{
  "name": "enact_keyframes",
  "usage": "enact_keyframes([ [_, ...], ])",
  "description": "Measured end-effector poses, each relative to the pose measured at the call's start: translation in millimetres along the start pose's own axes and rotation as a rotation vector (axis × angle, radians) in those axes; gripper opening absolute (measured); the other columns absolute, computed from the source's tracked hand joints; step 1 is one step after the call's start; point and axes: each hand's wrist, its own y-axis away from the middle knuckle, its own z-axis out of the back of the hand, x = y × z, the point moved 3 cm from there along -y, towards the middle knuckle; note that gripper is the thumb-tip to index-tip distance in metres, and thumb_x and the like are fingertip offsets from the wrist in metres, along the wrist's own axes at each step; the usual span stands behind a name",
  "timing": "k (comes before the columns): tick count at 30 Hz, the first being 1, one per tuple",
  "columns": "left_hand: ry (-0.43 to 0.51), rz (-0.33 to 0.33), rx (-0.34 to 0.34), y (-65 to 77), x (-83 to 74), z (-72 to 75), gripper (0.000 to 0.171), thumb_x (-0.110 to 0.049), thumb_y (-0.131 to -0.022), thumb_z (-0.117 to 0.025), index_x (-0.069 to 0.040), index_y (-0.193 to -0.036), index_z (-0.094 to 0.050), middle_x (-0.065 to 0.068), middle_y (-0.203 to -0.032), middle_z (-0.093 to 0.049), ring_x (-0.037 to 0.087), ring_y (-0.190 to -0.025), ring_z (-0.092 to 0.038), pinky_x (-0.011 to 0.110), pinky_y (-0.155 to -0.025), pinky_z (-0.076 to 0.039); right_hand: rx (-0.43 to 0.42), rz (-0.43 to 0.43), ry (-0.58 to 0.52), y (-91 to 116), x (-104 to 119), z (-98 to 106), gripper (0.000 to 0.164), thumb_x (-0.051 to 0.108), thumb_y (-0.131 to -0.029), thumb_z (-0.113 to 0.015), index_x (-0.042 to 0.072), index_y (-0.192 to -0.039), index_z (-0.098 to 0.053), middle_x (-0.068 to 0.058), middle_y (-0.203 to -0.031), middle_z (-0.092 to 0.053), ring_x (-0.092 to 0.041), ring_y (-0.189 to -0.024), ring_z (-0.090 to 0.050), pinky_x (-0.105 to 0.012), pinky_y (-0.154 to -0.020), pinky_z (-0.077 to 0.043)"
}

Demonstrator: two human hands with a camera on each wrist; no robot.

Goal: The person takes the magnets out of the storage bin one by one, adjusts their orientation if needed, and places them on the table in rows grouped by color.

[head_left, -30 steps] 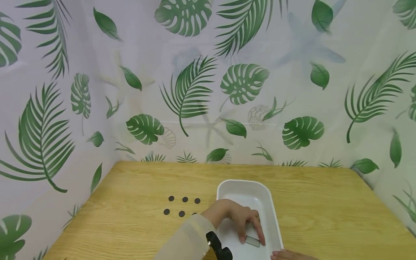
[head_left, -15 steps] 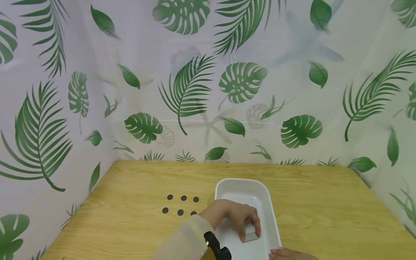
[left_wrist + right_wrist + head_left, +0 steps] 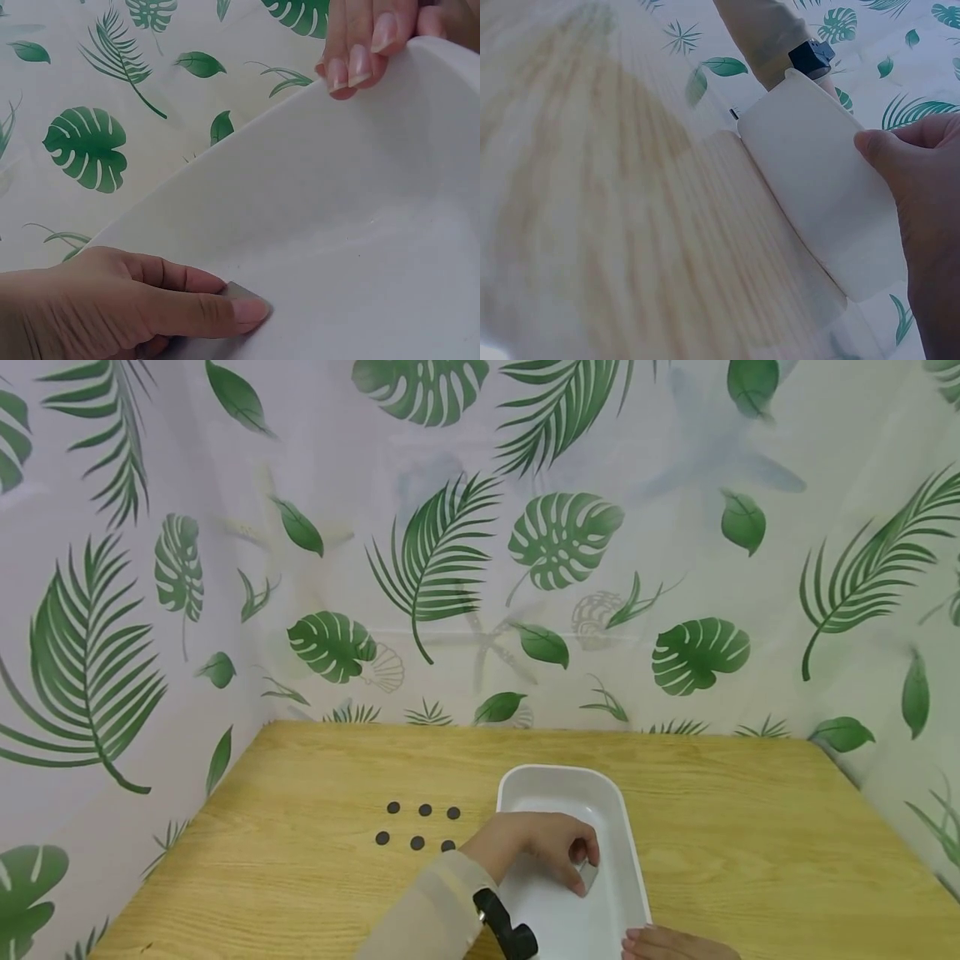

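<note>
My left hand is down inside a white rectangular tray. Its thumb and fingers pinch a small flat grey piece near the tray's floor. In the left wrist view only a corner of the grey piece shows past the thumb; its exact kind cannot be told. My right hand grips the tray's near right rim. Its fingers hang over the inside of the rim, and in the right wrist view the thumb presses on the outer wall.
Several small black discs lie in two rows on the wooden table, left of the tray. A black wrist camera sits on my left wrist. A leaf-patterned curtain stands behind the table.
My left hand has shifted the grey piece away from me along the tray and turned it to a slant. Its thumb and fingers have come closer together. The right hand keeps its place on the rim.
</note>
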Motion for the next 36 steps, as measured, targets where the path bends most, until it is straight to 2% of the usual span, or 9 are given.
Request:
enact_keyframes([
  [3,0.044,-0.005,0.011,-0.4,1.0,0.4,0.037,-0.010,-0.073,-0.081,-0.016,-0.104,-0.061,-0.007,-0.085,-0.049,0.002,-0.077,-0.044,0.014,-0.069,-0.039,0.011,0.020,0.000,0.0,-0.7,-0.1,0.033,0.013,-0.100,-0.044,-0.009,-0.118,-0.061,-0.020,-0.132,-0.051,-0.027,-0.128,-0.047,-0.029,-0.105,-0.036],
  [7,0.132,-0.041,0.075,-1.6,1.3,1.5,0.046,0.002,-0.072,-0.077,-0.014,-0.113,-0.063,-0.007,-0.090,-0.051,0.002,-0.081,-0.044,0.014,-0.072,-0.039,0.044,0.080,0.021,-1.4,-4.3,-0.7,0.038,0.011,-0.101,-0.038,-0.014,-0.126,-0.051,-0.024,-0.138,-0.043,-0.031,-0.133,-0.040,-0.032,-0.108,-0.033],
  [10,0.144,-0.065,0.104,-2.0,1.6,2.3,0.044,0.005,-0.073,-0.074,-0.011,-0.113,-0.065,-0.008,-0.094,-0.053,0.001,-0.084,-0.046,0.013,-0.076,-0.039,0.066,0.091,0.012,-2.1,-6.4,-0.8,0.040,0.011,-0.102,-0.035,-0.016,-0.130,-0.045,-0.025,-0.142,-0.037,-0.032,-0.136,-0.034,-0.032,-0.109,-0.030],
  [13,0.118,-0.068,0.091,-2.2,3.2,1.9,0.039,0.000,-0.074,-0.077,-0.012,-0.110,-0.066,-0.008,-0.092,-0.055,0.001,-0.083,-0.047,0.014,-0.075,-0.040,0.067,0.086,-0.010,-2.6,-6.6,-0.5,0.040,0.011,-0.102,-0.034,-0.015,-0.132,-0.043,-0.025,-0.143,-0.035,-0.032,-0.137,-0.033,-0.032,-0.110,-0.029],
  [18,0.008,-0.042,0.006,-3.3,5.9,3.4,0.033,-0.013,-0.073,-0.082,-0.018,-0.100,-0.065,-0.008,-0.084,-0.053,0.002,-0.076,-0.047,0.014,-0.069,-0.040,0.082,0.080,0.001,-1.8,-6.6,-0.3,0.042,0.012,-0.102,-0.033,-0.016,-0.132,-0.042,-0.025,-0.144,-0.033,-0.032,-0.138,-0.031,-0.032,-0.111,-0.027],
  [22,-0.048,-0.035,-0.028,-3.4,5.8,5.4,0.029,-0.016,-0.073,-0.082,-0.016,-0.094,-0.062,-0.007,-0.081,-0.053,0.002,-0.074,-0.047,0.014,-0.067,-0.040,0.076,0.046,0.009,-0.2,-4.8,-1.0,0.042,0.014,-0.102,-0.036,-0.015,-0.131,-0.045,-0.023,-0.144,-0.034,-0.030,-0.137,-0.033,-0.031,-0.110,-0.029],
  [29,-0.065,-0.041,-0.031,-4.4,6.8,5.6,0.021,-0.015,-0.076,-0.079,-0.014,-0.088,-0.062,-0.007,-0.077,-0.053,0.003,-0.072,-0.047,0.014,-0.067,-0.039,0.038,0.008,0.051,2.3,-0.8,-0.9,0.038,0.016,-0.100,-0.041,-0.010,-0.122,-0.056,-0.019,-0.138,-0.044,-0.026,-0.132,-0.041,-0.029,-0.107,-0.033],
  [36,-0.073,-0.053,-0.011,-7.4,10.6,2.7,0.019,-0.015,-0.078,-0.078,-0.013,-0.086,-0.061,-0.008,-0.076,-0.052,0.002,-0.071,-0.045,0.014,-0.065,-0.038,0.042,-0.045,0.040,2.4,-0.1,0.8,0.037,0.017,-0.101,-0.042,-0.007,-0.123,-0.057,-0.016,-0.139,-0.043,-0.024,-0.133,-0.041,-0.027,-0.107,-0.032],
])
